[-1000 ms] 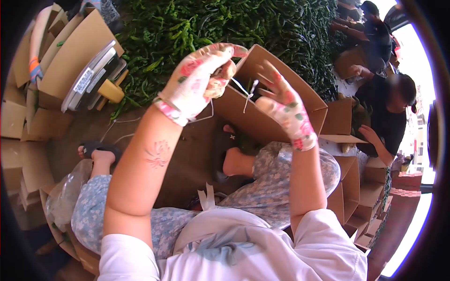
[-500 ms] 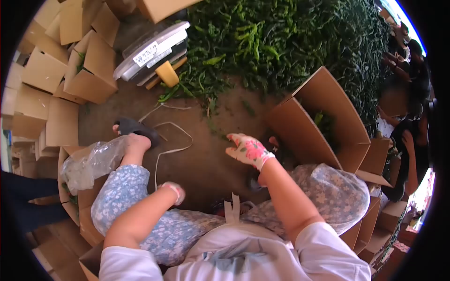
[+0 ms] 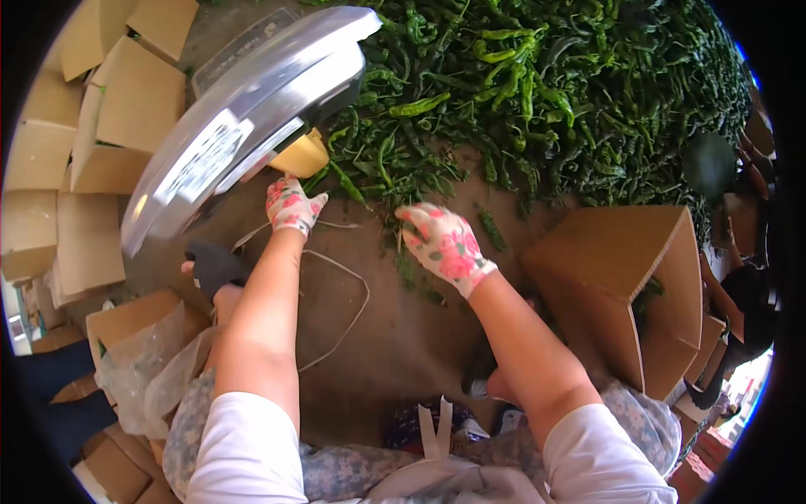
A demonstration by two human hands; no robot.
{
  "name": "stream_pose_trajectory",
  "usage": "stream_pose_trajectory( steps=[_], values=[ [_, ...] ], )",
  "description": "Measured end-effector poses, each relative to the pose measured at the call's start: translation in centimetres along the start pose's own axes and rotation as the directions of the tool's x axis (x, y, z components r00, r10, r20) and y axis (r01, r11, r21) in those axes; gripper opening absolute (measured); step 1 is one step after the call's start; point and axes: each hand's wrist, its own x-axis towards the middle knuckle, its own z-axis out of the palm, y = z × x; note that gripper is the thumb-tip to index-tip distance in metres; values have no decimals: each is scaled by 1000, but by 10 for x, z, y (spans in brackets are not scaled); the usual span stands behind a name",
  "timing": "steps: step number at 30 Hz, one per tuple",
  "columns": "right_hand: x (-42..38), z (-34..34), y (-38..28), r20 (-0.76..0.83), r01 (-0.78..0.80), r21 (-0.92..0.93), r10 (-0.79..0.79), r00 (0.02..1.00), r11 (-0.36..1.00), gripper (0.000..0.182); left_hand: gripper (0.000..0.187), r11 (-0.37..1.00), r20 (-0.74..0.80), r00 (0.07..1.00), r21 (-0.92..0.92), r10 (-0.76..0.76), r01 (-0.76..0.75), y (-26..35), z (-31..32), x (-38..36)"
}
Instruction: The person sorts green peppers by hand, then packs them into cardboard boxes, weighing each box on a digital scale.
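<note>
A tilted scale with a broad metal pan (image 3: pixel 252 126) and a white label stands at the front left, a yellow block (image 3: pixel 302 154) jutting from its underside. My left hand (image 3: pixel 292 207), in a floral glove, reaches right up to that block, thumb spread to the side. Beyond it begins a large heap of green peppers (image 3: pixel 520 92). My right hand (image 3: pixel 445 245), gloved alike, hovers over loose leafy scraps (image 3: pixel 407 265) at the near edge of the heap. Its fingers bend downward, with a gap between them and the thumb; nothing shows clearly in its grasp.
At my right an open cardboard box (image 3: pixel 600 269) lies on its side with some green inside. More cardboard boxes (image 3: pixel 138 97) are stacked at left. A clear plastic bag (image 3: pixel 138 370) hangs over a box by my left leg. White strapping (image 3: pixel 367 294) curls on the floor. Other people work at far right.
My left hand has swung forward from my lap to the yellow block. My right hand has moved to the scraps, its fingers more bent. The view has come closer to the scale and heap.
</note>
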Motion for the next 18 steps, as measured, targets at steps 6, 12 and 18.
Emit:
stream_pose_trajectory(
  steps=[6,12,18],
  values=[
    [170,27,12,29,382,-286,-390,920,879,34,45,988,-71,993,-117,90,-98,25,48,-69],
    [204,22,20,331,348,-676,-155,931,649,48,33,572,-21,974,-812,-227,116,37,38,-116],
    [133,-49,62,360,139,-572,95,928,808,23,34,577,-38,996,-816,-84,18,59,11,-56]
  ],
)
